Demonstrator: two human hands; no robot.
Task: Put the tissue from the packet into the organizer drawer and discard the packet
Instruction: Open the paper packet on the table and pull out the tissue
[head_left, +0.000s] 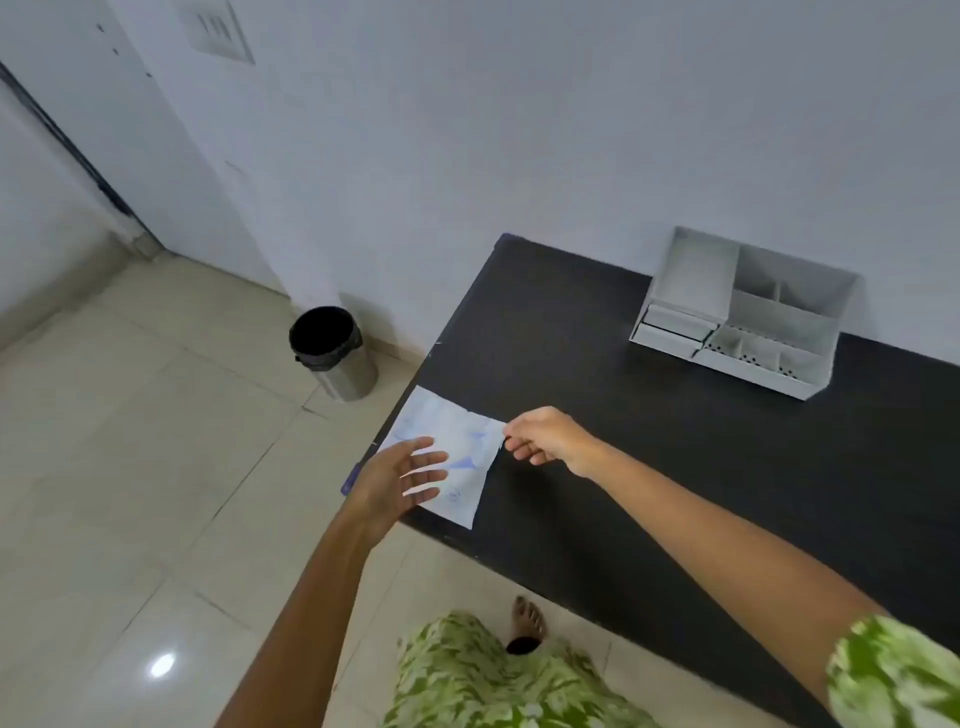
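Pinching the tissue packet (457, 457) by its 3 o'clock edge, the right hand (545, 441) holds it on the dark surface (675, 467); the left hand (400, 478) hovers, fingers spread, empty, at 9 o'clock.

Between my hands and the organizer (743, 317) at the back wall I see bare counter (649, 441), clear path w/ nothing standing on it. Packet (457, 452) sits at the counter's left corner. Bin (335, 353) on floor left of counter, mouth open, floor around it free.
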